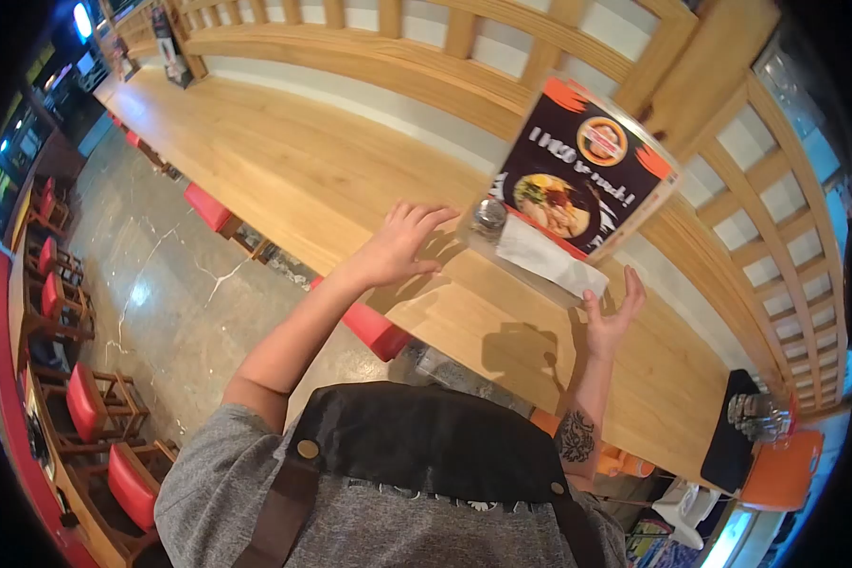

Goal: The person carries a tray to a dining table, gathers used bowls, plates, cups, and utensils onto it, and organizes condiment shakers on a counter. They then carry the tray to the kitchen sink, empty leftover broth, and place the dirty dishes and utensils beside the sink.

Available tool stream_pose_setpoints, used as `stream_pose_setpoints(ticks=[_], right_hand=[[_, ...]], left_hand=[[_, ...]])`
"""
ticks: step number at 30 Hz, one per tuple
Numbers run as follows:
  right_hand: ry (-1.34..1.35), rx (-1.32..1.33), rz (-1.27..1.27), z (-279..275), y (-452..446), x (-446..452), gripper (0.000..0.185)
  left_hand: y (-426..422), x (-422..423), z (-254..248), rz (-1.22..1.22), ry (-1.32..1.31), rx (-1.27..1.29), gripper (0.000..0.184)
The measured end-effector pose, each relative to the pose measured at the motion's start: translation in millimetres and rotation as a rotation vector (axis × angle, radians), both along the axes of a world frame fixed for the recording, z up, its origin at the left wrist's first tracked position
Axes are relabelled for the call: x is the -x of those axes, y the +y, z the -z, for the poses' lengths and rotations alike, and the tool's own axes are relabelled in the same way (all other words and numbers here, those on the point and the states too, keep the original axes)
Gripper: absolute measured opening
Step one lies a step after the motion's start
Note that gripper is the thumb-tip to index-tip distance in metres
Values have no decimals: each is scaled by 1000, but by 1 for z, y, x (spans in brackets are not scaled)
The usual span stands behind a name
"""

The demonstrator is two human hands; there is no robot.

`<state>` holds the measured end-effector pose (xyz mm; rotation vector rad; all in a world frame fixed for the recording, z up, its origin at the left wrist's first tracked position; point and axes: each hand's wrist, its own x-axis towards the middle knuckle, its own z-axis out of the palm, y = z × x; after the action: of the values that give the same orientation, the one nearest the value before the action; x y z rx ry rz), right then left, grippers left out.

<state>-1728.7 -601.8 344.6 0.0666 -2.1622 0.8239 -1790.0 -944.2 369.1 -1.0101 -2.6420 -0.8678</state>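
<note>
My left hand (402, 248) is over the wooden counter (322, 189), fingers spread and holding nothing, just left of a clear holder. My right hand (613, 317) is at the holder's right end, fingers apart, thumb near a white napkin stack (551, 260); whether it touches the stack is unclear. Behind the napkins stands a dark menu sign (587, 175) with a food picture. A small shaker with a metal top (488, 218) sits at the holder's left end.
A wooden lattice (464, 71) runs behind the counter. Red stools (374, 331) stand along its front edge. At the far right are glasses (759, 417) on a dark mat (726, 445) and an orange chair (783, 470). Another sign (168, 47) stands at the far left end.
</note>
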Motion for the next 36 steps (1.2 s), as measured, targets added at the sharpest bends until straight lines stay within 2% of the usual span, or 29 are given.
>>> stream_pose_setpoints(ticks=[4, 8, 11, 14, 15, 17, 18, 20, 28, 30, 33, 34, 36], right_hand=[[82, -158, 25, -12, -52, 4, 58], [102, -273, -424, -2, -184, -8, 56], [-74, -265, -889, 35, -315, -36, 52], [-322, -366, -1212, 65, -437, -76, 46], [-301, -380, -1321, 76, -471, -88, 46], [-511, -450, -1558, 90, -537, -105, 42], [-487, -474, -1646, 90, -566, -112, 42], [-664, -637, -1734, 87, -622, -119, 40], [-649, -945, -2049, 106, -869, -144, 40], [-782, -1058, -2096, 103, -933, -155, 39], [-801, -1074, -2242, 103, -1032, -169, 38], [-687, -1128, -2273, 104, -1064, -170, 38], [-664, -1166, -2322, 109, -1134, -168, 38]], left_hand=[[-82, -54, 13, -94, -100, -107, 71], [-177, -123, 40, -219, -228, -184, 63], [-258, -179, 67, -286, -360, -205, 53], [-332, -245, 75, -410, -461, -223, 47], [-354, -267, 77, -519, -449, -241, 47], [-400, -309, 75, -578, -568, -244, 46], [-420, -332, 73, -669, -554, -263, 46], [-453, -369, 71, -828, -543, -333, 45], [-565, -488, 86, -1316, -538, -589, 44], [-594, -508, 92, -1403, -592, -685, 43], [-649, -540, 114, -1622, -547, -766, 45], [-667, -546, 107, -1750, -527, -791, 45], [-709, -556, 97, -1878, -461, -780, 44]])
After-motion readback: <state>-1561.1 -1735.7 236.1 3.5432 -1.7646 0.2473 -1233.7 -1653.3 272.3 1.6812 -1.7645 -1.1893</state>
